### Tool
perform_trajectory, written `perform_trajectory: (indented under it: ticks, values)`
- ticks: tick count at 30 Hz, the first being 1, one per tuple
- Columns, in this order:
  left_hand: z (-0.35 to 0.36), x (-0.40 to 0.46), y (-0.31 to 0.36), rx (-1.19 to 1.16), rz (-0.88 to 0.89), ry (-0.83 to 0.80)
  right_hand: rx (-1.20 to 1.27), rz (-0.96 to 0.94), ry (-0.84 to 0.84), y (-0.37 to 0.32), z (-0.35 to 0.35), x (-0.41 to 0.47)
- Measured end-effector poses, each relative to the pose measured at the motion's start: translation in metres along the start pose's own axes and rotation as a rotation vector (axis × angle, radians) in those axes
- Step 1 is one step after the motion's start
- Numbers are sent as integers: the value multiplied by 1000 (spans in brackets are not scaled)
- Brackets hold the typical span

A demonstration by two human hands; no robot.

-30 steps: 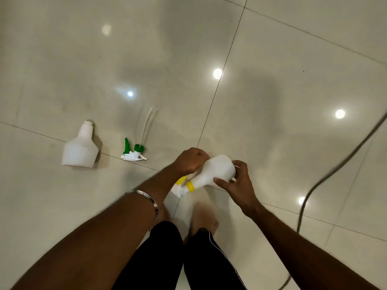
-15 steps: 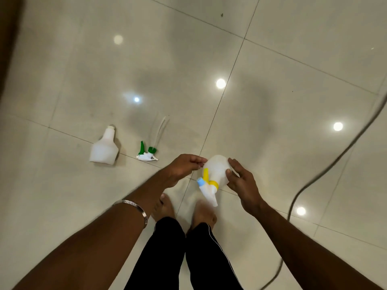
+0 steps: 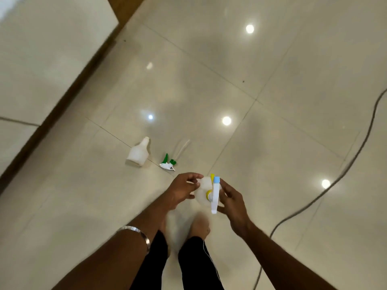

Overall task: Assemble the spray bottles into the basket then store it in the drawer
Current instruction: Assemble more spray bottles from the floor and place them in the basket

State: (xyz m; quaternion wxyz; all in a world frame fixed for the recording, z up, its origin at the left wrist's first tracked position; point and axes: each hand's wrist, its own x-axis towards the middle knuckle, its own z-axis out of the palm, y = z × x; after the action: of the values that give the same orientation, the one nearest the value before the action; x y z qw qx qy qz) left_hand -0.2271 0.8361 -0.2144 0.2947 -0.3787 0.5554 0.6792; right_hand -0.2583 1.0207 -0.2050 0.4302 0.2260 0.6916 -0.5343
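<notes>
A white spray bottle (image 3: 202,193) with a yellow collar and a white, blue-tipped trigger head sits upright between both hands above my feet. My left hand (image 3: 182,190) wraps its left side and my right hand (image 3: 230,198) holds its right side by the trigger head. On the floor further away lies a second white bottle (image 3: 138,152) without a head. Beside it, to the right, lies a loose green and white trigger head (image 3: 168,163) with its clear dip tube pointing away. No basket or drawer is in view.
I stand on glossy cream floor tiles (image 3: 272,122) with ceiling lights mirrored in them. A dark cable (image 3: 343,170) snakes across the floor on the right. A brown skirting edge (image 3: 69,91) and a pale panel run diagonally along the upper left.
The bottle in my hands has been turned upright, its trigger head now on top facing me. The view has swung, bringing the brown edge into sight at the left.
</notes>
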Motion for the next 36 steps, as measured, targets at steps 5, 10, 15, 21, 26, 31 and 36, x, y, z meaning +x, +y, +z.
perform_trajectory:
  ticks: [5,10,15,21,26,31,36]
  values:
    - [-46,-69,15,-81,34,93,-112,-50,-54,-44,49,-51]
    - [-108,-139,27,-157,80,211,-213,-99,-134,-84,118,-99]
    - [-188,-223,27,-245,145,350,-253,-109,-239,-122,213,-157]
    - [-280,-321,14,-347,190,391,-376,-170,-335,-147,326,-232]
    - [-347,-393,-5,-462,210,483,-498,-209,-431,-154,416,-277]
    - [-410,-442,-20,-582,197,613,-604,-231,-550,-163,500,-307]
    - [-477,-480,-29,-662,188,752,-703,-283,-691,-179,590,-323]
